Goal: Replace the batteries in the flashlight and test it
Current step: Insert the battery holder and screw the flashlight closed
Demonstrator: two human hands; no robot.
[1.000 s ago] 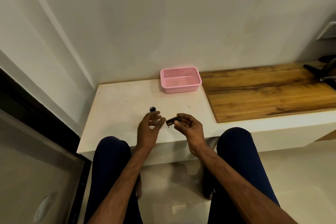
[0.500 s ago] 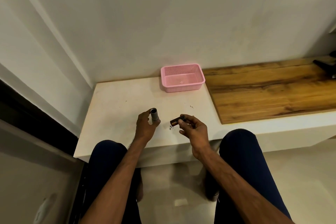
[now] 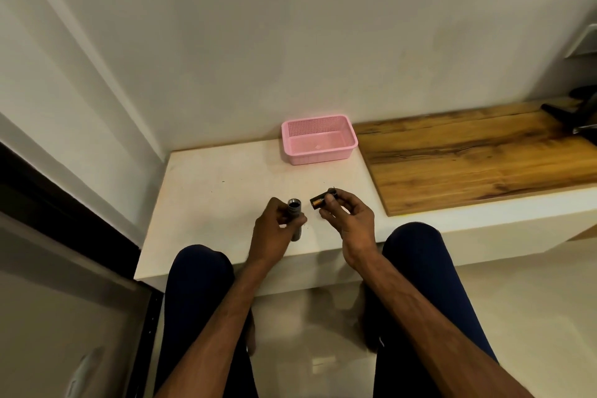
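My left hand grips the grey metal flashlight body, held nearly upright with its open dark end facing up. My right hand pinches a small dark battery with a copper-coloured band, lying roughly level and pointing toward the flashlight's open end. A small gap separates the battery from the flashlight. Both hands hover over the front part of the white bench top.
An empty-looking pink perforated basket stands at the back of the bench against the wall. A wooden slab covers the bench to the right, with dark objects at its far right end. My knees sit below the bench edge.
My left hand picked up the flashlight body from the bench and raised it upright. My right hand stayed close by with the battery, now turned toward the open end.
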